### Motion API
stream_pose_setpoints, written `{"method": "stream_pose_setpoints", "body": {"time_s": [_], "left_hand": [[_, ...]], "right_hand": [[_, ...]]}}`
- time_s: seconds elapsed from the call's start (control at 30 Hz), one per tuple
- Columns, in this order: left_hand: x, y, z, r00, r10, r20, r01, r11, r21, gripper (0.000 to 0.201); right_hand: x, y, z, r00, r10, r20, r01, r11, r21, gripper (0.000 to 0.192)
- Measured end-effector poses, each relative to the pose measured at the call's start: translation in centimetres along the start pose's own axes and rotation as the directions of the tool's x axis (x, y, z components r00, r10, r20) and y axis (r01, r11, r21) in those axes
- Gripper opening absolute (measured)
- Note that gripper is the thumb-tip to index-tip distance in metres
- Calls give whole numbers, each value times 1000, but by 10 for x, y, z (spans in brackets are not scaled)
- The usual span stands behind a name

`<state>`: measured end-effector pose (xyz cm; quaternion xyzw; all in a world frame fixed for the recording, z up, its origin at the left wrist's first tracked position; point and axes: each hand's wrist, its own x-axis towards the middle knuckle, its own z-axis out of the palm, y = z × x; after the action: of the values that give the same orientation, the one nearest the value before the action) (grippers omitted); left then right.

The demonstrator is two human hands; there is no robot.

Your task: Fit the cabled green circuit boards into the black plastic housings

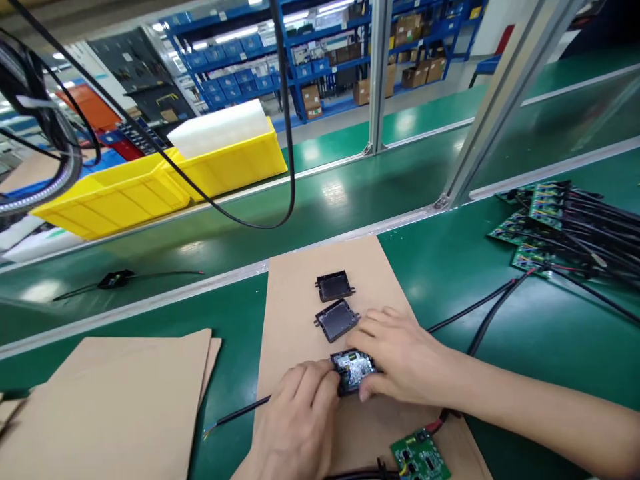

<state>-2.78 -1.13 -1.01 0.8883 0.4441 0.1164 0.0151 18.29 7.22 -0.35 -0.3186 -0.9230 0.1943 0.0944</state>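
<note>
In the head view a small black plastic case (342, 388) with a circuit board (356, 367) inside lies on a cardboard sheet (290, 320). My left hand (300, 413) is closed at its left edge, fingers curled, with a black cable (245, 410) coming out beyond the hand and ending in bare wires. On the right side, my right hand (400, 353) grips the same case between thumb and fingers. Farther up the cardboard sit an open black case (338, 320) and another open black case (334, 285). A green circuit board (421, 457) with cables lies below my right hand.
Several green circuit boards with black cables (555, 213) are piled at the right. Cardboard sheets (135, 400) are stacked at the left. Beyond a metal rail lies a black cabled piece (117, 279). Yellow bins (120, 203) stand behind; a black cable (293, 153) hangs down.
</note>
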Motion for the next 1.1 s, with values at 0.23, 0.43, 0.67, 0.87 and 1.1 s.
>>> {"method": "stream_pose_setpoints", "body": {"time_s": [0.23,0.43,0.67,0.87,1.1], "left_hand": [[13,-6,21,952,280,123,-283,959,9,42],[22,-22,19,942,299,154,-275,948,-162,38],[16,-21,20,961,248,118,-220,953,-208,37],[11,-17,27,964,252,88,-241,963,-118,40],[12,-15,26,971,225,80,-215,969,-123,40]], "right_hand": [[-17,4,9,995,83,51,-87,993,77,36],[-10,8,5,994,60,90,-70,991,112,35],[-17,17,-4,994,29,108,-52,975,218,54],[-38,34,-14,988,100,117,-122,972,199,13],[-28,17,-5,993,42,112,-58,988,140,20]]}}
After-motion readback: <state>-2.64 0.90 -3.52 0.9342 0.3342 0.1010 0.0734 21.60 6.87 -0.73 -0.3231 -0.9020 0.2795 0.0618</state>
